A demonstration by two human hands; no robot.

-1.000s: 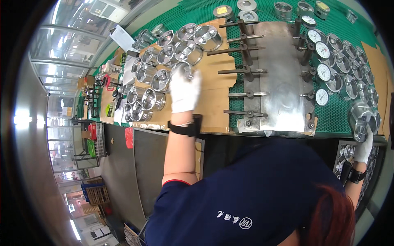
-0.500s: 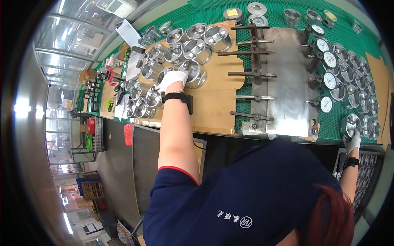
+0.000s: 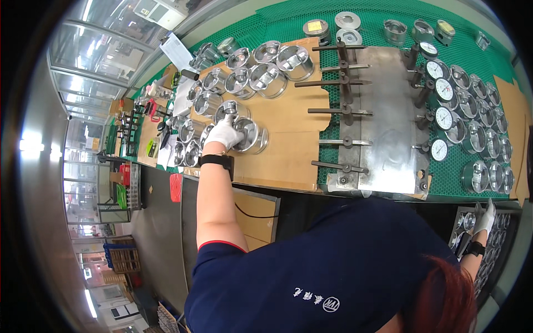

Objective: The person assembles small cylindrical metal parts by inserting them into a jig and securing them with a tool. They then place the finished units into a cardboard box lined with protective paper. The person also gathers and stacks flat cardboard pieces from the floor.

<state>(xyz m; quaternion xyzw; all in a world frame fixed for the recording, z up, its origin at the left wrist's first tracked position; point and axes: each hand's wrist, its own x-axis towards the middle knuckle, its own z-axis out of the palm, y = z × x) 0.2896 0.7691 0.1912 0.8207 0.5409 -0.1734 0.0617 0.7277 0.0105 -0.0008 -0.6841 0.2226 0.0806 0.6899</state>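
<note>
My left hand (image 3: 225,133), in a white glove, is closed on the rim of a silvery metal piston (image 3: 254,137) standing on the brown cardboard (image 3: 288,144). Another piston (image 3: 232,110) sits right beside its thumb. At the right, my gloved right hand (image 3: 485,218) is off the bench edge, above a tray (image 3: 513,213) full of pistons. Its fingers point up, thumb apart, with no piston in them. Just beyond it a piston (image 3: 475,176) stands on the green mat at the end of a row.
Several pistons crowd the cardboard's left half. A metal fixture plate (image 3: 388,122) with clamp rods stands mid-bench, dial gauges (image 3: 443,118) along its right side. More pistons stand in rows (image 3: 482,116) on the green mat (image 3: 372,22). A clipboard (image 3: 176,51) leans at the back left.
My left hand has moved nearer and a little left, bringing the piston along the cardboard. My right hand has let go of its piston on the mat and dropped toward the tray.
</note>
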